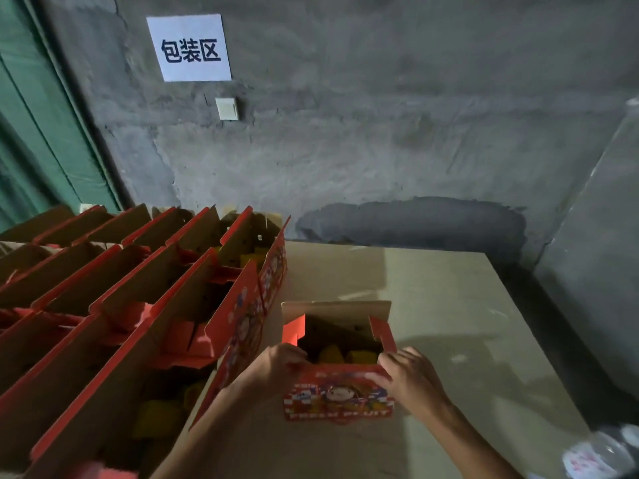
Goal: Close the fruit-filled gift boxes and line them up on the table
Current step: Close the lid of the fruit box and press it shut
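Note:
A red printed gift box [339, 397] stands open on the table [466, 323], its lid flaps up and yellow fruit [345, 356] showing inside. My left hand [276, 366] grips the box's near left top corner, fingers curled over the rim. My right hand [411, 378] grips the near right corner, next to the raised red side flap. To the left stand several more open red boxes [145, 305] in close rows, some with yellow fruit visible.
A grey concrete wall [380, 150] runs behind the table, with a white paper sign [190, 48] and a switch plate [227, 108]. A green curtain [31, 133] hangs at far left. Something pale and blurred lies at the bottom right corner [598, 451].

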`<move>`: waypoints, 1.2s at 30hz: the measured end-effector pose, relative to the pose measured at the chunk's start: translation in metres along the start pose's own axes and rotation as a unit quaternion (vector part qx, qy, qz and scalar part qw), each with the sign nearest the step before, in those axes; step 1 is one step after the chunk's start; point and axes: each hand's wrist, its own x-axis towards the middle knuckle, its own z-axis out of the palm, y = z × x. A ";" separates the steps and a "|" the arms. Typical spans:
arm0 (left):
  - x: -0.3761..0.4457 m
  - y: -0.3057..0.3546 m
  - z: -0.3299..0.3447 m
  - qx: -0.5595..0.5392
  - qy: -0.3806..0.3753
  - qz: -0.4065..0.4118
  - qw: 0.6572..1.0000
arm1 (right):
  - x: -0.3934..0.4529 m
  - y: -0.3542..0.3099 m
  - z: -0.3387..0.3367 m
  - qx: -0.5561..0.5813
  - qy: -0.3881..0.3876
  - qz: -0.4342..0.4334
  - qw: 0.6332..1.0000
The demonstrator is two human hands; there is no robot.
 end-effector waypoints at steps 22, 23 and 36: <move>-0.100 0.046 0.027 -0.152 0.049 -0.018 0.987 | -0.085 -0.072 -0.055 0.122 -0.024 0.136 0.983; -0.100 0.047 0.027 -0.179 0.065 -0.042 0.981 | -0.086 -0.069 -0.058 0.166 -0.033 0.153 0.974; -0.054 0.036 0.061 -0.042 0.031 -0.275 0.960 | -0.072 -0.044 -0.007 0.163 -0.174 0.297 0.925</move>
